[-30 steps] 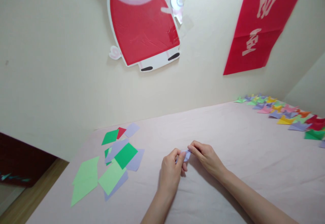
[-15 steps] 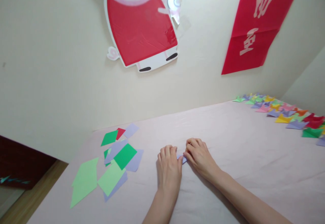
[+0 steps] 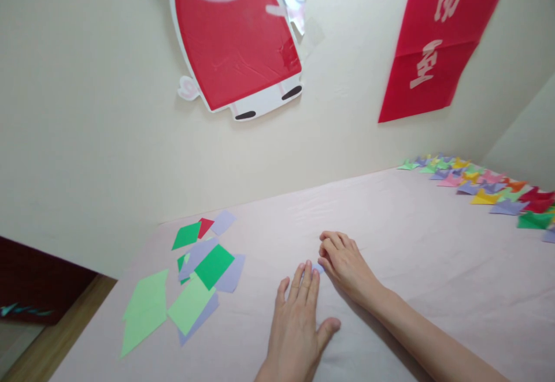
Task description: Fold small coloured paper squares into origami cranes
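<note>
A small piece of folded purple paper (image 3: 318, 269) lies on the pink sheet between my hands, mostly hidden by them. My left hand (image 3: 298, 307) is open and flat, fingers stretched forward and thumb out to the side. Its fingertips reach the left edge of the paper. On the other side my right hand (image 3: 347, 260) is closed, fingers curled, with thumb and forefinger at the paper's right edge.
To the left lie loose paper squares: light green (image 3: 145, 307), dark green (image 3: 214, 266), purple (image 3: 230, 273) and red (image 3: 205, 227). Rows of folded coloured paper shapes (image 3: 485, 197) stand at the right. Behind is a wall with a cartoon cutout (image 3: 236, 41) and a red banner (image 3: 429, 52).
My left hand has opened from a curled grip, its fingers now straight and thumb spread, and has shifted slightly nearer to me. My right hand stays at the purple paper, almost unmoved.
</note>
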A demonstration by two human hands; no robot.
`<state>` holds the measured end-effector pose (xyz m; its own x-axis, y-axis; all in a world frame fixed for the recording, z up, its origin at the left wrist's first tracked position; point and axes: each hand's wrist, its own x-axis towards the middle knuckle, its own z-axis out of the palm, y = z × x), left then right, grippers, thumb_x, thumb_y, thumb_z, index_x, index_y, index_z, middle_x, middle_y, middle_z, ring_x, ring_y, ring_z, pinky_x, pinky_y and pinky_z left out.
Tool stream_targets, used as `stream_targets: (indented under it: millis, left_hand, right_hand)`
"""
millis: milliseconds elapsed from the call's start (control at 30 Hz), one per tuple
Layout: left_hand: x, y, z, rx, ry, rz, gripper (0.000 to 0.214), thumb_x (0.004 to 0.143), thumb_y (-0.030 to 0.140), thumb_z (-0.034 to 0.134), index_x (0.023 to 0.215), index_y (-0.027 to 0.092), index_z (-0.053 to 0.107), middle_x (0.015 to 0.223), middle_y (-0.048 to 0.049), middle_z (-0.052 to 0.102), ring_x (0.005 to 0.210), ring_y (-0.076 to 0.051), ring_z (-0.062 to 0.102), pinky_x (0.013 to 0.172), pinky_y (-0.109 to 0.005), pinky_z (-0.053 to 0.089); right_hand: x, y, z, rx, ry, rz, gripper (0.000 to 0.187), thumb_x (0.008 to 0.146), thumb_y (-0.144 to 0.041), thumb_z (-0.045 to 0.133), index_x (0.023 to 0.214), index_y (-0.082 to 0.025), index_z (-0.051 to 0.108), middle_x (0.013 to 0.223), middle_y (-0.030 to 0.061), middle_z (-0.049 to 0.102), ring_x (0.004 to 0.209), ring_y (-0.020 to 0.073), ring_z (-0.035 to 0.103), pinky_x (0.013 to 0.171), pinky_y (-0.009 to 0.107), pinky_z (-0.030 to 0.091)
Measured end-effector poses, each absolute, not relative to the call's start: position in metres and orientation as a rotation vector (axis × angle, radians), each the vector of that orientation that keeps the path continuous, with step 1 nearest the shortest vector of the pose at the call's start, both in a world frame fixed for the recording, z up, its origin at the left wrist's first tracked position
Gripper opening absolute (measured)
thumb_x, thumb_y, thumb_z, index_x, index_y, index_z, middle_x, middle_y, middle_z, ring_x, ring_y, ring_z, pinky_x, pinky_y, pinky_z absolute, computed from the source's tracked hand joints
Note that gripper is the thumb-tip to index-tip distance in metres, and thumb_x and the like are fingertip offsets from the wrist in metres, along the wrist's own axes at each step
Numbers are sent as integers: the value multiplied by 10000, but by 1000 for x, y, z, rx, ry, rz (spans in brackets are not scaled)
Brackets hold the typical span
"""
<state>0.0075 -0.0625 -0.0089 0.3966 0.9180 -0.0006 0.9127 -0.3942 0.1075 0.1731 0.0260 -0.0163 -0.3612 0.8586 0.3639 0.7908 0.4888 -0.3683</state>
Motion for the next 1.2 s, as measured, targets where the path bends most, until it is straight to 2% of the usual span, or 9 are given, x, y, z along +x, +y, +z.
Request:
stream_targets:
  millis: [100, 233, 400, 567, 767, 933, 1067, 1200]
  left_hand:
    - [8, -62, -10, 2524, 1681, 102, 696, 958, 599, 311, 1515, 192, 225, 1573, -37, 142, 1448, -263, 230, 1125, -520, 328]
    - [10, -63, -10, 2504, 1692, 117, 700, 956, 604, 309, 1511, 182, 237, 1572, -38, 149, 1447, -265, 233, 1130, -528, 320]
    - [11, -62, -9, 2514, 1705, 111, 733, 943, 642, 279, 1510, 179, 234, 1568, -27, 177, 1441, -261, 257, 1125, -541, 323]
    - [13, -63, -9, 2576, 1725, 130, 711, 955, 614, 280, 1508, 169, 248, 1565, -38, 196, 1430, -255, 289, 1118, -513, 340]
    - [4, -73, -14, 2550, 1908, 132, 768, 918, 664, 311, 1469, 132, 367, 1541, -117, 280, 1402, -305, 339, 1104, -527, 335]
    - [-3, -75, -15, 2465, 2198, 189, 861, 871, 712, 367, 1400, 39, 462, 1529, -204, 291, 1419, -347, 287, 1107, -509, 327]
    - [11, -67, -14, 2607, 1954, 192, 802, 901, 684, 338, 1477, 126, 353, 1552, -137, 272, 1417, -316, 305, 1111, -504, 329]
    - [24, -61, -14, 2604, 1850, 155, 821, 906, 696, 295, 1476, 107, 344, 1532, -140, 305, 1399, -306, 345, 1106, -515, 340]
  right_hand:
    - [177, 25, -15, -1342, -2207, 206, 153, 879, -83, 482, 913, -188, 588, 1150, 94, 615, 1082, 238, 505, 892, 377, 414]
    - [174, 20, -12, -1352, -2164, 220, 179, 935, -162, 439, 1003, -187, 602, 1149, 93, 631, 1079, 228, 520, 907, 368, 416]
    - [160, 14, -17, -1488, -2209, 80, 322, 937, -240, 461, 1222, -135, 570, 1336, 164, 547, 1245, 288, 438, 983, 433, 363]
    - [158, 13, -18, -1555, -2321, 16, 422, 942, -236, 442, 1357, -229, 521, 1444, 142, 468, 1320, 312, 378, 998, 449, 333]
    - [158, 13, -14, -1566, -2347, 32, 446, 948, -254, 440, 1389, -271, 500, 1466, 132, 452, 1331, 323, 366, 999, 458, 320]
    - [157, 12, -11, -1586, -2347, 69, 454, 941, -255, 459, 1393, -263, 499, 1468, 134, 451, 1325, 331, 369, 1000, 466, 316]
    - [156, 12, -12, -1601, -2339, 60, 457, 948, -249, 447, 1403, -243, 490, 1475, 137, 445, 1331, 328, 368, 1011, 463, 312]
    - [157, 12, -15, -1593, -2347, 36, 461, 954, -242, 428, 1413, -243, 480, 1484, 141, 435, 1343, 334, 363, 1013, 468, 321]
